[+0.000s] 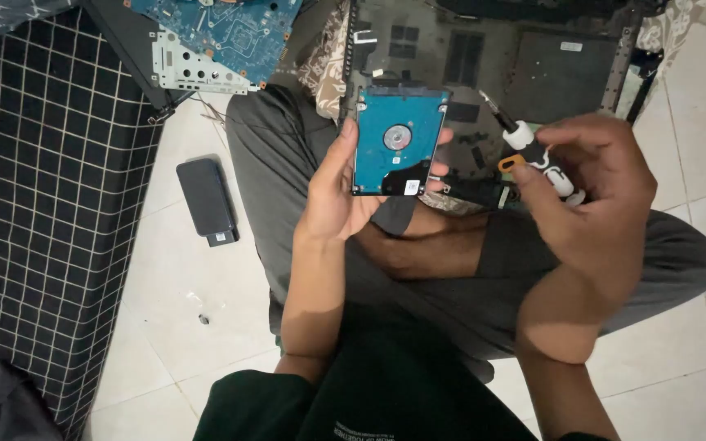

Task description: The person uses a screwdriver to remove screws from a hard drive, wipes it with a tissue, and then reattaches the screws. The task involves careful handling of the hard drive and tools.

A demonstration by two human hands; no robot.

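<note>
A hard drive is held upright in the left hand, circuit-board side toward the camera, with the thumb along its left edge and the fingertips wrapped round the right edge. The drive is raised above the lap, in front of an opened laptop base that lies just beyond the knees.

A screwdriver is gripped in the right hand, the fingers closed round its white and black handle, which bears an orange band. The dark tip is pointed up and to the left, toward the drive's right edge but apart from it.

Crossed legs in grey trousers are seen beneath both hands, on a pale tiled floor. A dark, flat rectangular block is lying on the tiles to the left of the left knee, well apart from the hands. A small dark speck, too small to be told, lies on the tiles nearer the camera. A blue circuit board with a metal bracket is set at the top left, partly on a black checked cloth that covers the left side.
</note>
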